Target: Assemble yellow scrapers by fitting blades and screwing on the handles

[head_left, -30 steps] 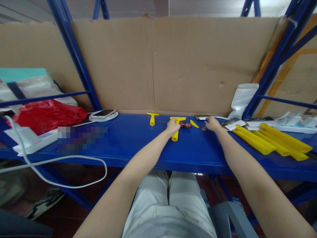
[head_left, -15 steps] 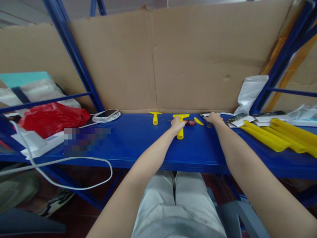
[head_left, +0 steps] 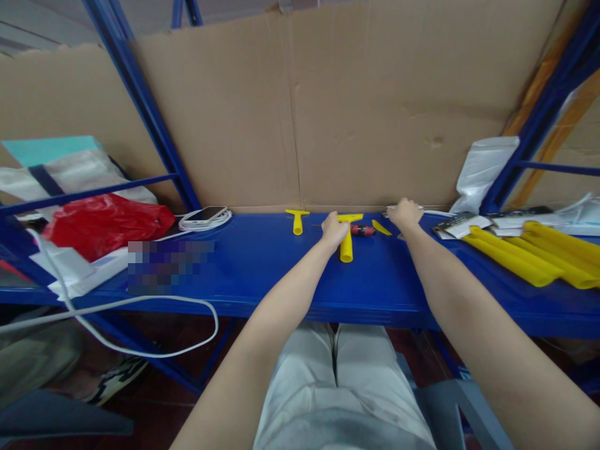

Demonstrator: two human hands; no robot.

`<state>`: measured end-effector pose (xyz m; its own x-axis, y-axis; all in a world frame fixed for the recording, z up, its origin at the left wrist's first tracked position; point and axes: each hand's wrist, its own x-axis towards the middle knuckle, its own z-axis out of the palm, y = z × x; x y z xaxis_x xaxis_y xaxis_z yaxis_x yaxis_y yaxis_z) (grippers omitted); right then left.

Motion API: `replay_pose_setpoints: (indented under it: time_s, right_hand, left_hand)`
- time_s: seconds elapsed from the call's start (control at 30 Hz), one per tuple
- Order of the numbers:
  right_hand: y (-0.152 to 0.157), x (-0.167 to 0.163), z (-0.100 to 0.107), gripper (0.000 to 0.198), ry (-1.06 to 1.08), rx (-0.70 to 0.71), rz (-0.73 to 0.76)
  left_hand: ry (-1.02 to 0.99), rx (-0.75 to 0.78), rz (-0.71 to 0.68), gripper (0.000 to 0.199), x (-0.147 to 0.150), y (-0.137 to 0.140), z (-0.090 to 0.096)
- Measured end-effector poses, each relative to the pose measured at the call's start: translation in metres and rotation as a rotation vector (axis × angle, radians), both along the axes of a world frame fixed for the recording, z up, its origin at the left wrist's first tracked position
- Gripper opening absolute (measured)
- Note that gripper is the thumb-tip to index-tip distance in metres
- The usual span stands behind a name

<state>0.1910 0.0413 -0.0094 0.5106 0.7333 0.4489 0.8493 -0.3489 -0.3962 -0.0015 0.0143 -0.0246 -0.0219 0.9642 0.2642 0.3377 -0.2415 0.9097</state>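
My left hand (head_left: 334, 229) is closed on a yellow T-shaped scraper handle (head_left: 346, 249), its thumb side against the stem just below the crossbar. A screwdriver (head_left: 363, 230) with a red and black grip lies immediately to the right of that stem. Beyond it is a yellow pointed flat piece (head_left: 381, 227). At the back of the shelf, my right hand (head_left: 405, 213) has its fingers curled in over a white packet or card; what they grip is hidden. A smaller yellow T-shaped piece (head_left: 297, 222) lies to the left of my left hand.
Yellow scrapers with card labels (head_left: 515, 256) lie at the right on the blue shelf (head_left: 262, 269). A white pouch (head_left: 485, 172) leans by the right post. Leftward are a phone (head_left: 210, 214) on a coiled cable, a red bag (head_left: 107, 225) and a power strip (head_left: 100, 275).
My right hand has risen slightly, and its fingers have curled in. My left hand has shifted a little off the stem's front; the yellow handle stays put. The view has moved slightly.
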Motion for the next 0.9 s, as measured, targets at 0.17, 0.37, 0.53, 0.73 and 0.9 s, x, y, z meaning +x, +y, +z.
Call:
replay_pose_setpoints:
  time_s: [0.17, 0.37, 0.53, 0.73, 0.9]
  right_hand:
    - [-0.017, -0.006, 0.013, 0.036, 0.054, 0.206, 0.173]
    - [-0.036, -0.025, 0.012, 0.032, 0.124, 0.427, 0.521]
    - [-0.039, -0.048, 0.006, 0.027, 0.044, 0.463, 0.735]
    - [-0.037, -0.061, -0.005, 0.022, 0.080, 0.420, 0.980]
    - [-0.041, -0.072, -0.009, 0.025, 0.134, 0.384, 1.110]
  left_hand:
    - [0.003, 0.091, 0.051, 0.036, -0.002, -0.003, 0.006]
    - [-0.083, 0.179, -0.092, 0.017, -0.001, -0.003, 0.006]
    - [-0.242, 0.180, -0.225, 0.014, 0.002, -0.005, 0.007]
    - [-0.431, 0.075, -0.233, 0.011, 0.001, 0.000, 0.006]
    - [-0.524, -0.009, -0.193, 0.017, -0.003, -0.005, 0.008]
